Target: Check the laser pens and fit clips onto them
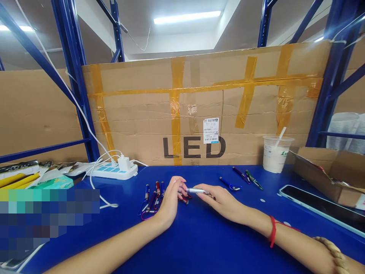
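Note:
A slim silver pen-shaped tube [196, 190] lies level between my hands above the blue tabletop. My right hand [221, 199] pinches its right part between thumb and fingers. At its left end, the curled fingertips of my left hand [170, 201] close on the tip; their exact hold is partly hidden. Just beyond and below the fingers is a dark red tube [184, 199], partly covered. Left of my left hand lies a group of several coloured tubes with carabiner clips, among them a blue tube [147, 192] and a purple clip [146, 215].
Farther right lie a blue clip tube [228, 183], a dark purple one [241, 174] and a green one [253, 180]. A drink cup [276, 154], an open cardboard box [316, 161] and a phone [322, 209] occupy the right. A power strip [114, 170] with cables stands back left.

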The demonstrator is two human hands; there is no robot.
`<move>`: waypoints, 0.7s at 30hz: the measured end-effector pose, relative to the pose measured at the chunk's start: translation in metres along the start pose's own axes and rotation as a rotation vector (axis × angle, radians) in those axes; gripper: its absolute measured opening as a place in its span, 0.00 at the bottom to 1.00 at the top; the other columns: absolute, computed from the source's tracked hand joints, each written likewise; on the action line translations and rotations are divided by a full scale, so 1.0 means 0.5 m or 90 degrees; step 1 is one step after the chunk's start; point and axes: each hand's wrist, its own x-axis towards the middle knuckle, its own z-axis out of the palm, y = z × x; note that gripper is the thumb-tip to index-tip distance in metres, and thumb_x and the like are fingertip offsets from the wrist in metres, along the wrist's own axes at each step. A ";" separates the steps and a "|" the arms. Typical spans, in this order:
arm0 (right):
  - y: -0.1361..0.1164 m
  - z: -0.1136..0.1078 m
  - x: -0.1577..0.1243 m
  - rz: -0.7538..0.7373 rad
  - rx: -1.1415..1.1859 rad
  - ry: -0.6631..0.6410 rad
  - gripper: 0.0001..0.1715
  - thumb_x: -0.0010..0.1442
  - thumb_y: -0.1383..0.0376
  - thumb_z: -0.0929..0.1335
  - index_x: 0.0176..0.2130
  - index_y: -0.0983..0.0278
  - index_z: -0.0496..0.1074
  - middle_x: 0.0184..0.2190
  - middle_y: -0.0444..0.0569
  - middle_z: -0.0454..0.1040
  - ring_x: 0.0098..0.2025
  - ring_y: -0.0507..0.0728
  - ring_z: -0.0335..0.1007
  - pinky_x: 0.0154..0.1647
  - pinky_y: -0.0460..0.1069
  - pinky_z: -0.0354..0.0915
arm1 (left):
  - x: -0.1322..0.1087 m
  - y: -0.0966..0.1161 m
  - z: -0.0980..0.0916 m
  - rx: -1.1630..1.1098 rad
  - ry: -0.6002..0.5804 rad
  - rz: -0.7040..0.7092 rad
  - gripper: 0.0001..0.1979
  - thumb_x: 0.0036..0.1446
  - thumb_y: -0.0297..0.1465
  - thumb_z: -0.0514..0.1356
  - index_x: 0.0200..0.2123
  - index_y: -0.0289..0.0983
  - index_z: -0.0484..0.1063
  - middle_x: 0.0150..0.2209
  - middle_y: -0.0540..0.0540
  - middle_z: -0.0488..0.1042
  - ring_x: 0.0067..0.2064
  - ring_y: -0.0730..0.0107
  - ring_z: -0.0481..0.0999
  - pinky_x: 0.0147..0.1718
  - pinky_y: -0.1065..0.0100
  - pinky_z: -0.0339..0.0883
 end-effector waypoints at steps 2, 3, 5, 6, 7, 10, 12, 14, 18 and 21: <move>-0.001 -0.001 -0.001 0.003 -0.036 0.002 0.20 0.65 0.54 0.55 0.45 0.59 0.68 0.29 0.43 0.70 0.27 0.51 0.60 0.29 0.45 0.54 | -0.001 0.002 0.000 0.004 -0.002 0.000 0.12 0.52 0.39 0.47 0.31 0.36 0.61 0.24 0.51 0.65 0.23 0.74 0.68 0.22 0.73 0.62; -0.003 -0.001 -0.001 0.005 -0.049 0.002 0.20 0.65 0.54 0.54 0.44 0.59 0.68 0.28 0.42 0.69 0.26 0.51 0.59 0.28 0.44 0.53 | -0.002 0.003 0.000 0.005 -0.003 0.000 0.12 0.52 0.39 0.47 0.31 0.37 0.61 0.24 0.51 0.65 0.24 0.74 0.68 0.22 0.73 0.62; -0.008 -0.002 -0.002 0.004 -0.062 -0.003 0.19 0.65 0.55 0.54 0.43 0.58 0.68 0.27 0.42 0.68 0.25 0.50 0.58 0.27 0.44 0.53 | -0.002 0.004 -0.001 0.004 -0.004 0.002 0.12 0.52 0.39 0.47 0.31 0.37 0.61 0.24 0.51 0.65 0.25 0.74 0.68 0.23 0.73 0.63; -0.010 -0.002 -0.003 0.002 -0.063 -0.007 0.19 0.65 0.55 0.54 0.43 0.58 0.68 0.26 0.42 0.68 0.25 0.50 0.58 0.27 0.44 0.53 | -0.002 0.004 -0.001 0.002 -0.006 0.003 0.12 0.52 0.39 0.47 0.31 0.37 0.61 0.24 0.51 0.65 0.25 0.74 0.68 0.23 0.73 0.63; -0.012 -0.002 -0.003 -0.001 -0.060 -0.011 0.19 0.65 0.55 0.54 0.42 0.58 0.68 0.26 0.41 0.68 0.25 0.50 0.58 0.27 0.44 0.52 | -0.003 0.004 -0.001 0.001 -0.007 0.003 0.12 0.52 0.39 0.47 0.31 0.37 0.61 0.24 0.51 0.65 0.24 0.74 0.68 0.23 0.73 0.63; -0.012 -0.003 -0.003 0.002 -0.047 -0.016 0.19 0.65 0.55 0.54 0.40 0.59 0.67 0.26 0.42 0.68 0.25 0.50 0.58 0.27 0.44 0.52 | -0.002 0.004 0.000 -0.002 -0.009 0.001 0.12 0.53 0.39 0.46 0.31 0.37 0.61 0.24 0.51 0.65 0.24 0.74 0.68 0.22 0.73 0.63; -0.006 -0.002 -0.003 0.012 -0.038 -0.004 0.20 0.65 0.54 0.54 0.40 0.59 0.67 0.26 0.42 0.67 0.25 0.50 0.58 0.27 0.44 0.52 | -0.002 0.003 0.000 -0.005 -0.007 0.002 0.12 0.54 0.39 0.46 0.31 0.37 0.61 0.24 0.51 0.65 0.24 0.74 0.68 0.22 0.73 0.62; 0.001 0.000 -0.002 0.027 -0.028 0.012 0.20 0.64 0.53 0.55 0.40 0.60 0.67 0.26 0.42 0.67 0.25 0.50 0.57 0.26 0.44 0.52 | -0.002 0.002 0.000 -0.010 -0.003 0.004 0.13 0.54 0.40 0.47 0.31 0.37 0.62 0.23 0.51 0.65 0.24 0.74 0.68 0.22 0.73 0.62; 0.009 0.003 0.001 0.043 -0.006 0.018 0.18 0.62 0.52 0.58 0.35 0.62 0.67 0.22 0.40 0.63 0.23 0.49 0.54 0.24 0.44 0.50 | -0.002 0.001 0.000 -0.016 -0.004 0.004 0.12 0.53 0.39 0.48 0.30 0.37 0.62 0.24 0.51 0.66 0.23 0.74 0.68 0.22 0.73 0.61; 0.007 0.001 0.001 0.044 -0.031 0.025 0.18 0.61 0.52 0.59 0.30 0.62 0.64 0.20 0.38 0.60 0.22 0.48 0.53 0.22 0.43 0.48 | -0.001 -0.001 -0.001 -0.008 -0.013 0.006 0.12 0.54 0.39 0.47 0.29 0.37 0.62 0.24 0.51 0.66 0.23 0.74 0.68 0.22 0.73 0.61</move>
